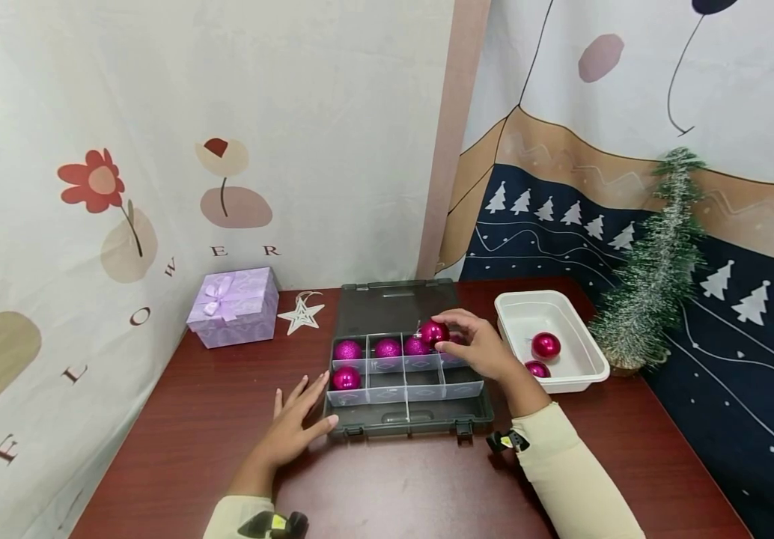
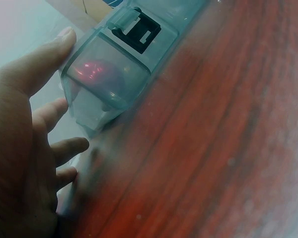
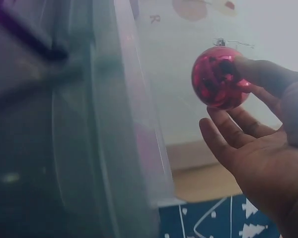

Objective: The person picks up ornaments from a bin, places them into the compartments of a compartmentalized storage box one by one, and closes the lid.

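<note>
My right hand [image 1: 477, 346] pinches a shiny magenta Christmas bauble [image 1: 435, 332] above the back row of a divided plastic box [image 1: 409, 430], whose dark lid is folded back. In the right wrist view that bauble [image 3: 219, 78] is between thumb and fingers, its metal cap pointing up. Glittery baubles [image 1: 388, 348] sit in several back-row compartments; the one under my right hand is partly hidden. A shiny bauble [image 1: 346, 378] lies in the left compartment of the middle row. My left hand [image 1: 293, 428] rests at the box's left front corner, fingers spread, thumb at its edge.
Right of the box stands a white tray [image 1: 565, 384] with two shiny baubles [image 1: 546, 346]. Behind it rises a small frosted Christmas tree [image 1: 656, 277]. At the back left are a lilac gift box [image 1: 242, 307] and a white star ornament [image 1: 302, 314]. Printed cloth hangs behind the table.
</note>
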A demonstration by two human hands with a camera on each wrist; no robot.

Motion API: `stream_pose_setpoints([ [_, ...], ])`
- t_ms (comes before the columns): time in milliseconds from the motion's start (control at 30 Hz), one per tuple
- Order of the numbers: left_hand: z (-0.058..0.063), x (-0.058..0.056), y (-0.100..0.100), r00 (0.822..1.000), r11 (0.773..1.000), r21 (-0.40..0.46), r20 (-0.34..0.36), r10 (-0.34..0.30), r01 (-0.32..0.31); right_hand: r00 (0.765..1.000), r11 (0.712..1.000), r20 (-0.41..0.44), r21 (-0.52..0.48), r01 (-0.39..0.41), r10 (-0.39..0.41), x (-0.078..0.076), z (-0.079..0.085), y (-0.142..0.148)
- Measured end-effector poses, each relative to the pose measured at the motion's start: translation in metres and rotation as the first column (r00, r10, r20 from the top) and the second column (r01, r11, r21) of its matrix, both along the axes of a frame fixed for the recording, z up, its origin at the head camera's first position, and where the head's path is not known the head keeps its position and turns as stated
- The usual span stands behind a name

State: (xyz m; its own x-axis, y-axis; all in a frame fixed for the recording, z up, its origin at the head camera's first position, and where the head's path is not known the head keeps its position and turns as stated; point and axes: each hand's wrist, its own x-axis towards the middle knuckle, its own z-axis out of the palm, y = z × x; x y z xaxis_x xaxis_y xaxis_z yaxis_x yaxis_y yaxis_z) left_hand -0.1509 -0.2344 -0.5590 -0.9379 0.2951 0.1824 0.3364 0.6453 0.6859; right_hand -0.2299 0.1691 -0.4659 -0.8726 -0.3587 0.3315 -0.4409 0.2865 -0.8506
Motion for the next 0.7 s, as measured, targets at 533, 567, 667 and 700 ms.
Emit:
stream_pose_setpoints([
  [533, -0.003, -0.003, -0.002, 1.000, 0.999, 0.041, -0.017, -0.014, 0.015, 0.991, 0.973, -0.108, 0.224, -0.048, 0.073, 0.004, -0.005, -0.056],
  [567, -0.003, -0.002, -0.002, 0.999, 0.999, 0.045, -0.028, -0.017, 0.018, 0.990, 0.969, -0.121, 0.243, -0.046, 0.078, 0.004, -0.006, -0.059],
  [667, -0.005, -0.002, -0.002, 0.999, 0.999, 0.046, -0.042, -0.023, 0.025, 0.987, 0.957, -0.135, 0.289, -0.039, 0.081, 0.006, -0.008, -0.066],
  [700, -0.006, -0.002, -0.003, 0.998, 0.999, 0.044, -0.051, -0.026, 0.028, 0.987, 0.953, -0.135, 0.301, -0.038, 0.082, 0.007, -0.008, -0.068],
])
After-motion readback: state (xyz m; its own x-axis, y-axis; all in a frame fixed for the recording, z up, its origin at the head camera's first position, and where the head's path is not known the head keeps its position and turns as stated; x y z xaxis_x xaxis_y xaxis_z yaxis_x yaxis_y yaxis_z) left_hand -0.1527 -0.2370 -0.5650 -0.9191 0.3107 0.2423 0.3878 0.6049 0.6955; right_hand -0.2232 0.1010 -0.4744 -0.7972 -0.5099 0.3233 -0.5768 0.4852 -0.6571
